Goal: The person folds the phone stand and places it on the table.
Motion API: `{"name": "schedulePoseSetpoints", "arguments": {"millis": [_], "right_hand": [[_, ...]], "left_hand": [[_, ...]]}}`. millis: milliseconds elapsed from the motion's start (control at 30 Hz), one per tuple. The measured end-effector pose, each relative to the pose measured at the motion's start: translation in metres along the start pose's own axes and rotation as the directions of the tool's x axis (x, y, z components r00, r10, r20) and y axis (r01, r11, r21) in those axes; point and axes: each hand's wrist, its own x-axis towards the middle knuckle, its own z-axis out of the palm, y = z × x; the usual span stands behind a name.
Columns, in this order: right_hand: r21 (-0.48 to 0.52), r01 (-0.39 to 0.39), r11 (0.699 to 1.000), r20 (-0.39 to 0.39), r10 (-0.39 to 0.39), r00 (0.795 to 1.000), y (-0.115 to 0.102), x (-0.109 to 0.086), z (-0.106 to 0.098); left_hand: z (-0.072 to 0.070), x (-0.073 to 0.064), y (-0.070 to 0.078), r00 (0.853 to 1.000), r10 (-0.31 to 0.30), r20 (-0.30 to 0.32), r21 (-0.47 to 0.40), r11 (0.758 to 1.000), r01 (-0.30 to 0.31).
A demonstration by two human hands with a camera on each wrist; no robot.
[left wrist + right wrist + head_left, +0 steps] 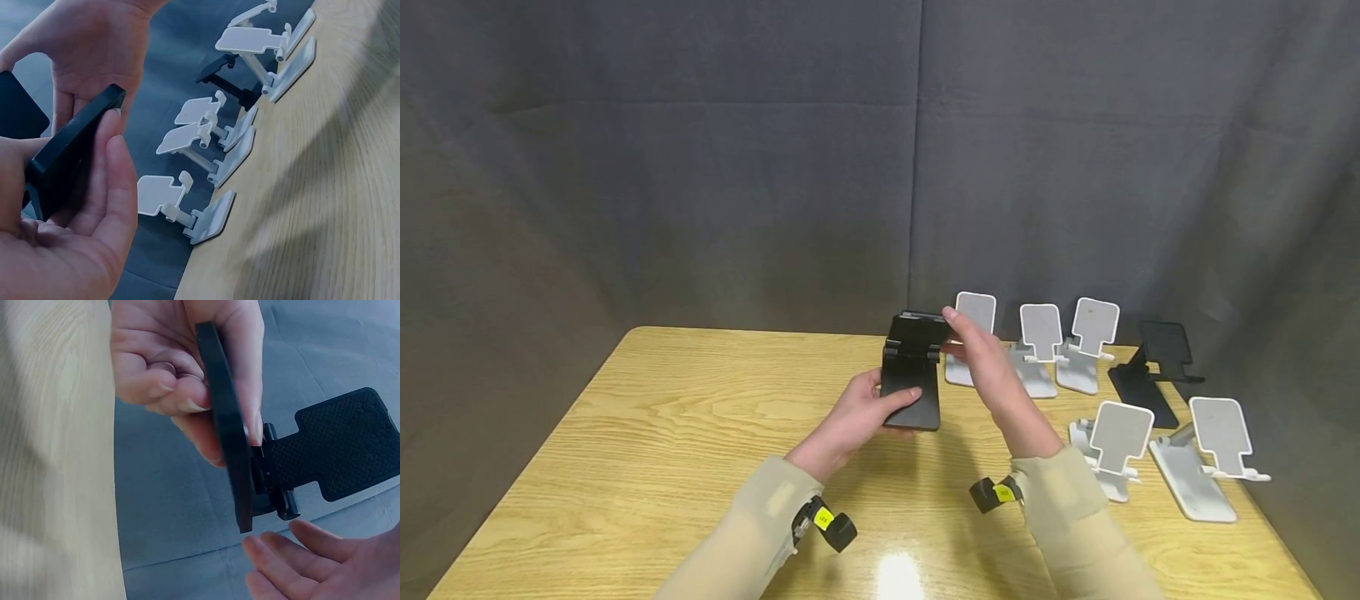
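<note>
black stand [913, 372], long axis pointing away

Black stand [917, 371]; white-grey stands [1120, 437]; yellow wood-grain table [700, 417]

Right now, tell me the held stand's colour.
The held stand is black; the right wrist view shows it best.

Head view: from above, facing forward-down over wooden table [700, 425]. Wrist views: close-up, both sharing black folding stand [230, 431].
</note>
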Motion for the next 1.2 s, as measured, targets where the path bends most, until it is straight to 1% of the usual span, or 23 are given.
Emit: {"name": "schedulePoseSetpoints", "arguments": {"millis": [167, 300, 433, 633, 767, 833, 967, 1067, 1133, 1200], "right_hand": [[0.028, -0.044, 0.999, 0.013, 0.043, 0.999, 0.002, -0.004, 0.003], [0.052, -0.065, 0.997, 0.010, 0.065, 0.998, 0.003, -0.007, 0.005], [0.100, -0.071, 0.992, 0.006, 0.071, 0.997, 0.005, -0.009, 0.004], [0.095, -0.079, 0.992, 0.020, 0.078, 0.997, 0.007, -0.011, 0.003], [0.086, -0.093, 0.992, 0.028, 0.091, 0.995, 0.008, -0.012, 0.002], [0.089, -0.096, 0.991, 0.035, 0.093, 0.995, 0.008, -0.012, 0.002], [0.093, -0.096, 0.991, 0.052, 0.092, 0.994, 0.009, -0.012, 0.002], [0.089, -0.100, 0.991, 0.091, 0.092, 0.992, 0.012, -0.013, 0.003], [0.080, -0.108, 0.991, 0.129, 0.097, 0.987, 0.014, -0.014, 0.004], [0.077, -0.105, 0.992, 0.173, 0.090, 0.981, 0.016, -0.015, 0.006]], "left_hand": [[0.000, 0.000, 0.000, 1.000, 0.015, -0.010, 0.002, 1.000, -0.015], [0.000, 0.000, 0.000, 1.000, 0.020, -0.006, -0.020, 1.000, -0.021], [0.001, 0.000, 0.003, 1.000, 0.005, 0.005, -0.058, 0.998, -0.005], [0.000, 0.000, 0.006, 0.999, -0.009, 0.032, -0.147, 0.989, 0.013], [-0.001, -0.001, 0.007, 0.999, -0.034, 0.040, -0.171, 0.985, 0.041], [-0.001, -0.002, 0.008, 0.998, -0.043, 0.050, -0.166, 0.985, 0.051], [-0.002, -0.001, 0.010, 0.997, -0.038, 0.060, -0.169, 0.984, 0.048], [-0.003, 0.000, 0.013, 0.999, -0.033, 0.043, -0.193, 0.980, 0.041], [-0.004, 0.000, 0.016, 0.999, -0.031, 0.025, -0.213, 0.976, 0.036], [-0.004, 0.001, 0.018, 1.000, -0.016, 0.006, -0.220, 0.975, 0.017]]}}
